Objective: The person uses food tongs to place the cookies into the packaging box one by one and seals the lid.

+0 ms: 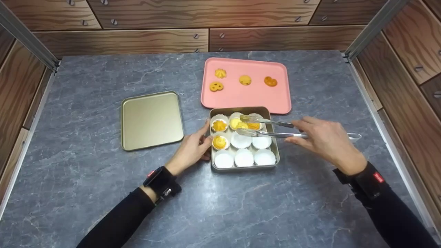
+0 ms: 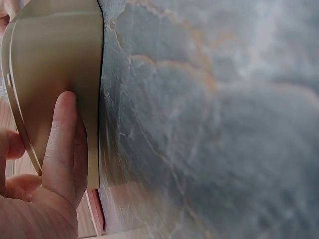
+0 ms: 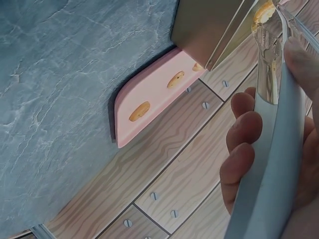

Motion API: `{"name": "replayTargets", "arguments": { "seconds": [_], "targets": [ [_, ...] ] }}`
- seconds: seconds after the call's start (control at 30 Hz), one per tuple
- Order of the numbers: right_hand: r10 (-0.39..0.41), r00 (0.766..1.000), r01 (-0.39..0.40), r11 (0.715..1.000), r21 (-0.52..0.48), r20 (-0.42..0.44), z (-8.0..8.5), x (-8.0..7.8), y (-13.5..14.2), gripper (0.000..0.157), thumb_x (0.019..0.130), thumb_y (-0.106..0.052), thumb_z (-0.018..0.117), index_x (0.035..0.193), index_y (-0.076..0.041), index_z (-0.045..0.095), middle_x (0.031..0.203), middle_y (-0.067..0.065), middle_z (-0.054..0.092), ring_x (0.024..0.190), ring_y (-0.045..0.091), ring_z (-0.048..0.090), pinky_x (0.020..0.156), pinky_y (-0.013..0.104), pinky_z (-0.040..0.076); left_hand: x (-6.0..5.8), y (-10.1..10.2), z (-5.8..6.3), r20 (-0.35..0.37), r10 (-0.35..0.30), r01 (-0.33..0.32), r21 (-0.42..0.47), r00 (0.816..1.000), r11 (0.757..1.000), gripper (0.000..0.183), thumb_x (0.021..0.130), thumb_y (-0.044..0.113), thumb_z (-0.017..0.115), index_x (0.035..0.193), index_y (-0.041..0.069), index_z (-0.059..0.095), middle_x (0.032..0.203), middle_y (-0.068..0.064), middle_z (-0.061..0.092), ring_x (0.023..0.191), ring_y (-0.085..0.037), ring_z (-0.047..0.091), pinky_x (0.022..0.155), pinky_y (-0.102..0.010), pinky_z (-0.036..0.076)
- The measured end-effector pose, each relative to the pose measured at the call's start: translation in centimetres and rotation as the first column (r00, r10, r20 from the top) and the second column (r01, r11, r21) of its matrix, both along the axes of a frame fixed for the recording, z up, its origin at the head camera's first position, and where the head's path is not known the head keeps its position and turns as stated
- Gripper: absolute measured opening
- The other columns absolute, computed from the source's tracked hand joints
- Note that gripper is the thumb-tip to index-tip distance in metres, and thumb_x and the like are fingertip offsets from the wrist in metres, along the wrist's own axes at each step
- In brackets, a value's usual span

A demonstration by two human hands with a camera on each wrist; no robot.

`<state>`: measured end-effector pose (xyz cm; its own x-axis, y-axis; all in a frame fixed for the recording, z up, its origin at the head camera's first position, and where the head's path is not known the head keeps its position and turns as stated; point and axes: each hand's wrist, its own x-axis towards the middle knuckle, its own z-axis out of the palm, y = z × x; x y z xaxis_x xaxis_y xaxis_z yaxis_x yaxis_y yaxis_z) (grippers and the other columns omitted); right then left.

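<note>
In the head view my left hand (image 1: 191, 148) lies against the left side of a gold cookie tin (image 1: 244, 168). A straight finger touches the tin wall (image 2: 55, 55) in the left wrist view. With curled fingers, my right hand (image 1: 325, 139) grips metal tongs (image 1: 275, 135), whose tips are over the tin's back row. Close to those tips in the right wrist view is a cookie (image 3: 264, 12); whether they pinch it is unclear. White paper cups (image 1: 244, 157) line the tin. Cookies show in the back row and in the middle-left cup (image 1: 219, 142).
Behind the tin lies a pink tray (image 1: 248, 100) with several cookies, among them a pretzel-shaped one (image 1: 216, 86) and a glossy brown one (image 1: 270, 81). The gold lid (image 1: 152, 120) rests at left on the grey marbled tabletop (image 1: 193, 213). Wood-patterned panels (image 1: 120, 41) border the table.
</note>
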<state>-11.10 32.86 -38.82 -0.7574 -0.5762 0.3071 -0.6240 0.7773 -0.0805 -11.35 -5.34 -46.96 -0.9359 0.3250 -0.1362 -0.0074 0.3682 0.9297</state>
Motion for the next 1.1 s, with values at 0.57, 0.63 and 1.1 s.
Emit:
{"name": "replayTargets", "arguments": {
  "seconds": [0.57,0.63,1.1],
  "targets": [
    [0.052,0.999,-0.052,0.996,0.069,0.011,0.1,0.5,0.2,0.047,0.081,-0.044,0.085,0.115,-0.012,0.076,0.092,0.001,0.071,0.06,0.015,0.062,0.041,0.029,0.049,0.1,0.0,0.0,-0.001,-0.005,0.005,-0.001,1.0,1.0,0.067,0.107,0.019,0.059,0.164,0.016,0.023,0.089,-0.012,0.064,0.063,-0.028,0.069,0.057,-0.033,0.065],
    [0.054,0.998,-0.055,0.996,0.073,0.014,0.0,0.4,0.0,0.047,0.082,-0.044,0.085,0.115,-0.012,0.075,0.092,0.001,0.071,0.059,0.015,0.062,0.041,0.03,0.049,0.1,0.0,0.1,-0.001,-0.004,0.004,-0.007,1.0,1.0,0.067,0.107,0.019,0.059,0.164,0.016,0.023,0.088,-0.011,0.064,0.062,-0.027,0.068,0.058,-0.033,0.065],
    [0.075,0.997,-0.072,0.992,0.101,-0.023,-0.6,0.2,-0.7,0.048,0.084,-0.047,0.082,0.115,-0.012,0.075,0.09,0.001,0.07,0.062,0.018,0.065,0.041,0.035,0.051,0.0,0.0,-0.1,0.009,-0.004,0.004,0.013,1.0,1.0,0.066,0.107,0.016,0.058,0.164,0.015,0.024,0.089,-0.014,0.065,0.063,-0.028,0.069,0.057,-0.033,0.065]
  ]
}}
